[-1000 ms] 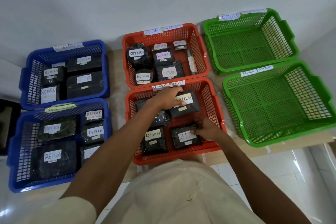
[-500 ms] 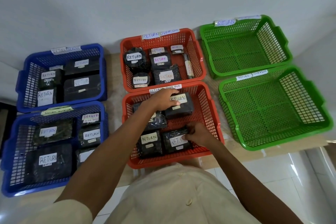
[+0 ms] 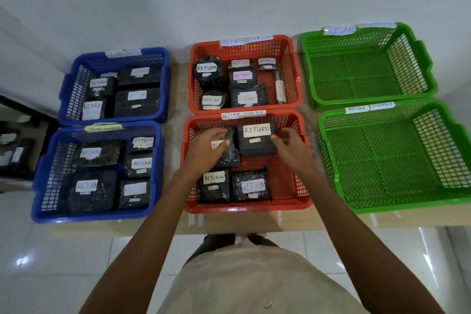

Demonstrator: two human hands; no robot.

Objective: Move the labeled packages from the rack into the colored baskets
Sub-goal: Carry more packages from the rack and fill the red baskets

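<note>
The near red basket [image 3: 244,208], tagged "RETURN OVER DUE", holds several black packages with white "RETURN" labels. My left hand [image 3: 209,146] rests, fingers loosely bent, on a shiny wrapped package [image 3: 230,158] at its back left, the thumb over its label. A black box [image 3: 257,141] lies at the back right. My right hand [image 3: 289,146] is beside it, fingertips touching its right edge. Two more packages [image 3: 214,186] [image 3: 252,186] lie along the front.
The far red basket [image 3: 293,71] and two blue baskets [image 3: 163,84] [image 3: 96,216] at left hold labeled black packages. Two green baskets [image 3: 369,103] [image 3: 407,208] at right hold nothing. A dark rack [image 3: 15,153] shows at the far left. The table edge [image 3: 244,223] is close to me.
My left hand slid off the black box onto the wrapped package to its left. My right hand left the front right package and rose to the box's right edge.
</note>
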